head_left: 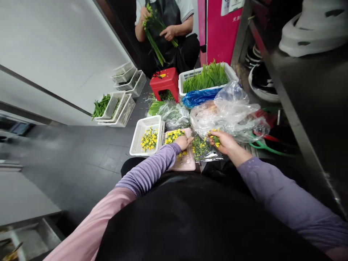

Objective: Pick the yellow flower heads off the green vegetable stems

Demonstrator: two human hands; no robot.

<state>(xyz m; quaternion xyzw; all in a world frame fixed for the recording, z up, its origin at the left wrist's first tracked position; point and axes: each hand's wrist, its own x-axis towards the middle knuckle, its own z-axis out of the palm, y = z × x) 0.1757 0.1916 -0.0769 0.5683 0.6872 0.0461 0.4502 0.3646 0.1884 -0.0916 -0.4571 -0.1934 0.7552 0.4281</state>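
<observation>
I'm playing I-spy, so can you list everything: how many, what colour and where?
Tray: one, pink, front centre
Front basket: at least one, white, left of tray
Yellow flowers: many, yellow, in front basket and tray
Clear bags: several, see-through, middle
Blue bag: one, blue, behind clear bags
Back basket: one, white, behind blue bag
Green stems: many, green, in back basket
Stool: one, red, beside back basket
Side baskets: several, white, left side
Pods: many, green, at side baskets
Panel: one, pink, back
Shelf: one, grey, right
Other person: one, dark and light clothes, back
Apron: one, black, bottom
Sleeves: two, purple, forearms
Left grip: one, bare, over tray
Right grip: one, bare, holding yellow flowers
</observation>
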